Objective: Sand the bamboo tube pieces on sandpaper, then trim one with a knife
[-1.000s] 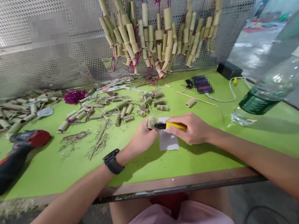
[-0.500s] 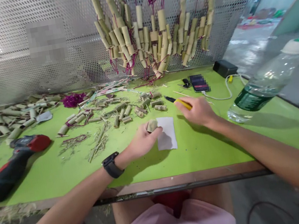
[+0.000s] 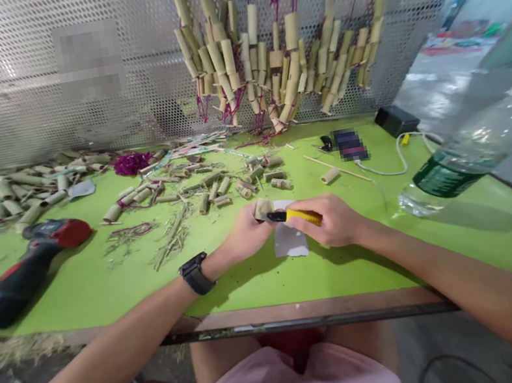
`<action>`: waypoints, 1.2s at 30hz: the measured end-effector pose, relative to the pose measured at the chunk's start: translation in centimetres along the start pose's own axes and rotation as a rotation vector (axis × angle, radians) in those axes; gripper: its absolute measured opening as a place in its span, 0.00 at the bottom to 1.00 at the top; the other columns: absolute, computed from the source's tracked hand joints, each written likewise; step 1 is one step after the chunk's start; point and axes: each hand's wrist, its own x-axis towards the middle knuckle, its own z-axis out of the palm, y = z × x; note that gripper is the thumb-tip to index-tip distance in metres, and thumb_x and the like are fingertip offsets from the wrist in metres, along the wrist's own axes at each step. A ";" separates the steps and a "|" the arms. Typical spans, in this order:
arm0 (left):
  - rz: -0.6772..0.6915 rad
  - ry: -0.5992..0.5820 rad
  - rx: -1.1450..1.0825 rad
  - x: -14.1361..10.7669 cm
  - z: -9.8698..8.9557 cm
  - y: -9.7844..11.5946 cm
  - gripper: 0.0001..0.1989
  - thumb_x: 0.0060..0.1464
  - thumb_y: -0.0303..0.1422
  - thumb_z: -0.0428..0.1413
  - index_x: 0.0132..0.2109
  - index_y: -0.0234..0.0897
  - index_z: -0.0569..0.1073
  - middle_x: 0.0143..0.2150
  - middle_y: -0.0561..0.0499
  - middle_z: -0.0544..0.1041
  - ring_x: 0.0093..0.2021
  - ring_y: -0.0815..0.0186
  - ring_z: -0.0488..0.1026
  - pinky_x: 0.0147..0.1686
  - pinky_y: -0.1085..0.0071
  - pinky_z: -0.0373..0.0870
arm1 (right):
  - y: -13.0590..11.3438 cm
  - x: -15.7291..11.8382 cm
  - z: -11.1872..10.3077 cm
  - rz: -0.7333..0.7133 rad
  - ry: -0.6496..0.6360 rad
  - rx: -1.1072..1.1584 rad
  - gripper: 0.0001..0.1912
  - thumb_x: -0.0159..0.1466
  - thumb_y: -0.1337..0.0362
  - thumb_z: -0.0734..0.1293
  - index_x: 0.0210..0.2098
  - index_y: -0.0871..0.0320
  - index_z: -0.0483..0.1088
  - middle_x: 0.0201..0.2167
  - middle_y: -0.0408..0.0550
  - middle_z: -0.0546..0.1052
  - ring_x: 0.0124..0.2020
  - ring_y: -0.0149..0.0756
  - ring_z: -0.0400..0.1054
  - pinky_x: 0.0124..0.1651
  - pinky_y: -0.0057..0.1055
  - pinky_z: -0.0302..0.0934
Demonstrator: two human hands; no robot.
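My left hand (image 3: 249, 231) is closed around a short piece of bamboo (image 3: 263, 209), its end turned up toward my right hand. In my right hand (image 3: 335, 220) is a yellow utility knife (image 3: 304, 215) with a black front end. That black end meets the bamboo piece at its right side; the blade itself is too small to make out. Beneath both hands a white sheet of paper (image 3: 291, 244) lies on the green tabletop (image 3: 234, 291). A loose bamboo piece (image 3: 330, 175) and a thin stick (image 3: 338, 167) lie beyond my right hand.
Cut bamboo pieces (image 3: 216, 192) and shavings spread across the table's middle. A cordless power tool (image 3: 27, 271) lies left, near a bamboo pile (image 3: 4, 196) and purple string (image 3: 133, 163). A water bottle (image 3: 459, 162) and phone (image 3: 349, 144) are right. Strung bamboo (image 3: 261, 52) hangs behind.
My right hand has brought the utility knife down and left, from apart to against the bamboo piece. My left hand keeps its hold. The view has shifted slightly.
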 end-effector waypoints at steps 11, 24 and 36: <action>-0.159 -0.066 0.020 -1.3 0.4 2.0 0.15 0.60 0.40 0.59 0.31 0.40 0.63 0.26 0.58 0.61 0.26 0.71 0.58 0.27 0.71 0.56 | 1.8 0.6 -1.5 0.242 0.183 -0.132 0.25 0.75 0.47 0.61 0.38 0.58 0.83 0.24 0.49 0.79 0.20 0.35 0.63 0.25 0.33 0.51; -0.102 0.057 0.007 0.0 -0.4 0.8 0.19 0.58 0.45 0.57 0.28 0.41 0.61 0.23 0.59 0.58 0.24 0.72 0.53 0.25 0.73 0.53 | -0.1 0.0 0.0 0.070 0.033 0.065 0.22 0.74 0.50 0.63 0.43 0.60 0.82 0.25 0.46 0.80 0.21 0.30 0.63 0.26 0.30 0.51; -0.063 -0.050 0.126 -0.6 -0.6 1.9 0.19 0.59 0.46 0.54 0.27 0.40 0.61 0.23 0.59 0.58 0.25 0.72 0.53 0.25 0.73 0.53 | -0.2 0.0 -0.2 -0.017 0.037 0.081 0.21 0.74 0.51 0.64 0.41 0.61 0.82 0.26 0.47 0.81 0.21 0.30 0.63 0.27 0.29 0.53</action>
